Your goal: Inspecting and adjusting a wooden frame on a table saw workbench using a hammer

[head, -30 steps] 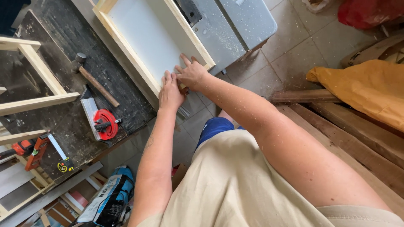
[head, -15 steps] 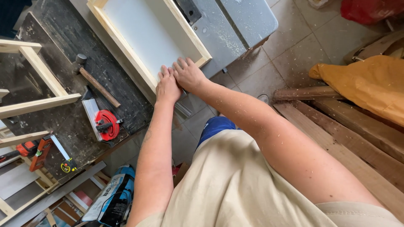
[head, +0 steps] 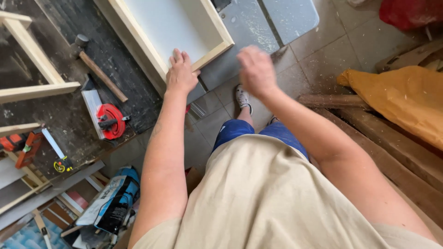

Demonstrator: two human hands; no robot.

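A dark, dust-streaked workbench [head: 69, 115] fills the left side, with a grey tiled floor [head: 318, 50] scattered with sawdust to the right. On the bench's near edge lies one shallow wooden tray [head: 138, 37], pale frame around a white panel, nothing inside it. The left hand [head: 181, 74] lies flat on the tray's near corner, fingers spread and pressing the frame, not curled round it. The right hand [head: 256, 70] hangs in the air just beside that corner, off the wood, blurred, fingers loosely bent and holding nothing. One hammer [head: 97, 69] lies on the bench, and one red tool [head: 110, 121] below it. One open wooden frame [head: 37, 69] sits at far left. Right of the floor: one mustard cloth [head: 397, 101] draped over stacked planks [head: 392, 147].
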